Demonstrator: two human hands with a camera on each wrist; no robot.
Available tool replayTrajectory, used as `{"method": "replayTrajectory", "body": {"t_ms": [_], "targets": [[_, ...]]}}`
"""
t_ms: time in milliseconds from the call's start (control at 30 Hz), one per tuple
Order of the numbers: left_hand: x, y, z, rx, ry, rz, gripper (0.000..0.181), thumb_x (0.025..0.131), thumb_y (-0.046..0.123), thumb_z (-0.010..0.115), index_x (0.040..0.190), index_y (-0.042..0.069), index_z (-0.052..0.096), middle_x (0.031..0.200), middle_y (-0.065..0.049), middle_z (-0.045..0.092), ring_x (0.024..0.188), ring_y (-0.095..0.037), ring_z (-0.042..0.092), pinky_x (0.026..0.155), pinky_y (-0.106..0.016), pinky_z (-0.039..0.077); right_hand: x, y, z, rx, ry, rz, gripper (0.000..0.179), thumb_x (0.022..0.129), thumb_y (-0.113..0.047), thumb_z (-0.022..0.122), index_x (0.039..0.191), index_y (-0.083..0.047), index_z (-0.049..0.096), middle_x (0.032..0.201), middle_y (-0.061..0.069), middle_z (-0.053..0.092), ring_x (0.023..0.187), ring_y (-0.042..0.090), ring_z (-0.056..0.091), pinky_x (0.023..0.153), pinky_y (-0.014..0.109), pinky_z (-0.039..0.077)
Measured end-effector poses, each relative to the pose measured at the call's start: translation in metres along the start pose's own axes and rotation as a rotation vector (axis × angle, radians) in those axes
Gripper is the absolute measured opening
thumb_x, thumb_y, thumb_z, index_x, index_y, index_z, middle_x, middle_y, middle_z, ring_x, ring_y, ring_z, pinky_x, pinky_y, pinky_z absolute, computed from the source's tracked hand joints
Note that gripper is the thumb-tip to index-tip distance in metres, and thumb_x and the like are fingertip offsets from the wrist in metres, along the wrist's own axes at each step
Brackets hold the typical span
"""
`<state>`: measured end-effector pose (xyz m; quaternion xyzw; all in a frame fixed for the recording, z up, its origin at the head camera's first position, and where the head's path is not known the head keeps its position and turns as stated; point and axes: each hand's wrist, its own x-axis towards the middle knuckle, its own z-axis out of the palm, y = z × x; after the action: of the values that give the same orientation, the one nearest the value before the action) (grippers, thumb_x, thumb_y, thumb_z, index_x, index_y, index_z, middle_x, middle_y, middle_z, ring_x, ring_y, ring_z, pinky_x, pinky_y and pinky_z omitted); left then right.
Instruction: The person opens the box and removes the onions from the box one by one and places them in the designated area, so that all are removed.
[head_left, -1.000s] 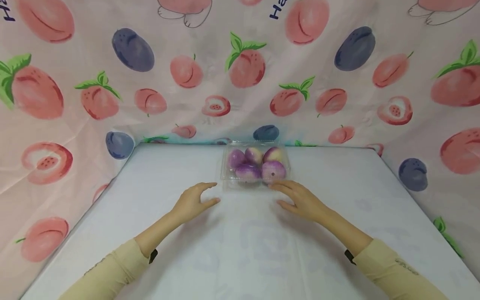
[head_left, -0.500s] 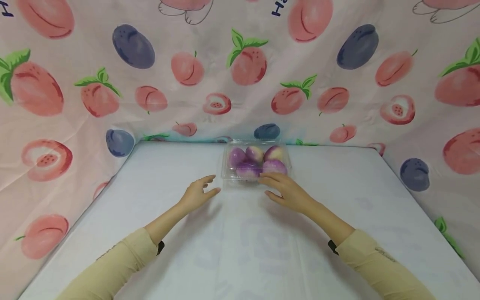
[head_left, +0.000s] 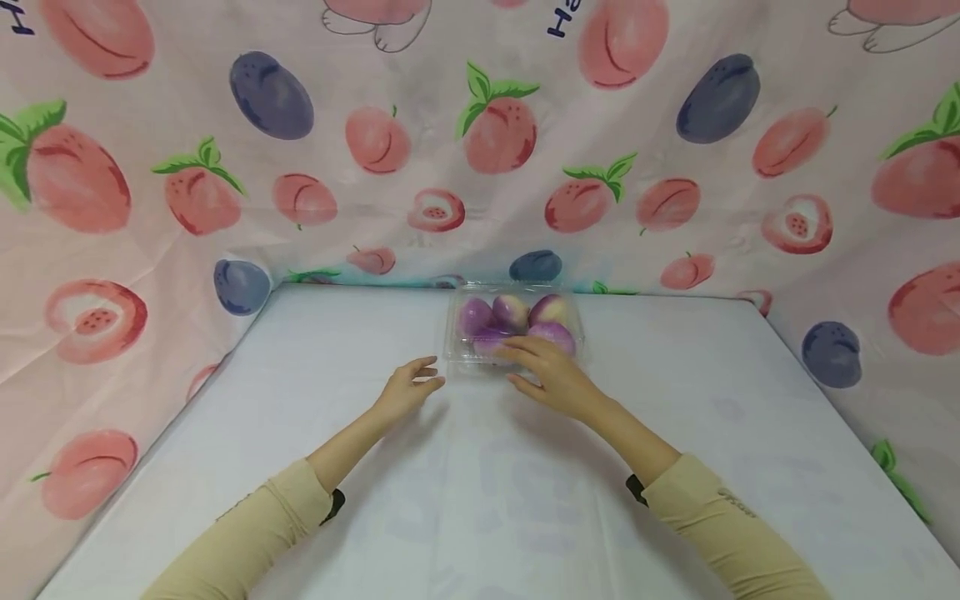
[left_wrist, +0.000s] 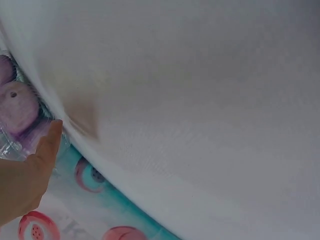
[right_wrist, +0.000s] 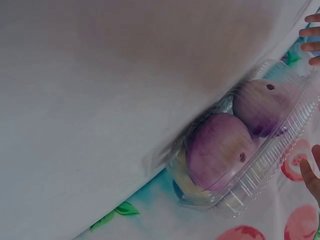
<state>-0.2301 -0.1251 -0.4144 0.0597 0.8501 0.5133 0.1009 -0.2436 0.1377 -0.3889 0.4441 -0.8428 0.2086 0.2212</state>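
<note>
A clear plastic box (head_left: pixel 454 354) sits at the far side of the table, with several round purple-and-cream fruits or vegetables (head_left: pixel 551 335) inside. My right hand (head_left: pixel 558 379) is at the near side of the box, and its extended fingers overlap the front wall in the head view. Left of the box's near corner, my left hand (head_left: pixel 403 392) hovers with loosely bent fingers and nothing in them. In the right wrist view, two purple pieces (right_wrist: pixel 220 150) show through the ribbed clear wall, each with a dark spot.
A white-covered table (head_left: pixel 525 517) lies under both arms. Behind it and along both sides hangs a pink cloth (head_left: pixel 420 100) printed with peaches and plums. The box stands close to the back cloth.
My right hand has moved left along the front of the box, over the front pieces. My left hand has shifted slightly right. The box has stayed in place.
</note>
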Motion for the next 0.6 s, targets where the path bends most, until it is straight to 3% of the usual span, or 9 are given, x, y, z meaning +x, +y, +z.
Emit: {"method": "replayTrajectory", "body": {"t_ms": [200, 367, 600], "targets": [[0.004, 0.001, 0.001, -0.112, 0.01, -0.044, 0.049, 0.097, 0.012, 0.045, 0.142, -0.004, 0.034, 0.135, -0.028, 0.049, 0.117, -0.04, 0.054, 0.092, -0.039, 0.052, 0.01, 0.0, 0.008, 0.007, 0.022, -0.036, 0.037, 0.082, -0.011, 0.07, 0.118, -0.006, 0.064, 0.124, 0.016, 0.061, 0.117, 0.032, 0.055, 0.101, 0.048, 0.044], [0.009, 0.004, 0.002, -0.194, 0.022, -0.09, 0.048, 0.096, 0.01, 0.042, 0.142, -0.002, 0.036, 0.137, -0.026, 0.048, 0.12, -0.038, 0.052, 0.097, -0.042, 0.049, 0.018, 0.0, 0.016, 0.003, 0.004, -0.055, 0.04, 0.082, -0.01, 0.071, 0.121, -0.006, 0.062, 0.125, 0.016, 0.06, 0.121, 0.034, 0.052, 0.104, 0.048, 0.041], [0.016, 0.009, 0.002, -0.292, 0.054, -0.143, 0.045, 0.098, 0.01, 0.043, 0.142, 0.0, 0.038, 0.139, -0.027, 0.045, 0.125, -0.04, 0.049, 0.1, -0.044, 0.046, 0.033, -0.002, 0.021, -0.025, -0.057, -0.008, 0.039, 0.084, -0.013, 0.069, 0.122, -0.007, 0.062, 0.129, 0.019, 0.057, 0.127, 0.037, 0.047, 0.105, 0.051, 0.039]]}}
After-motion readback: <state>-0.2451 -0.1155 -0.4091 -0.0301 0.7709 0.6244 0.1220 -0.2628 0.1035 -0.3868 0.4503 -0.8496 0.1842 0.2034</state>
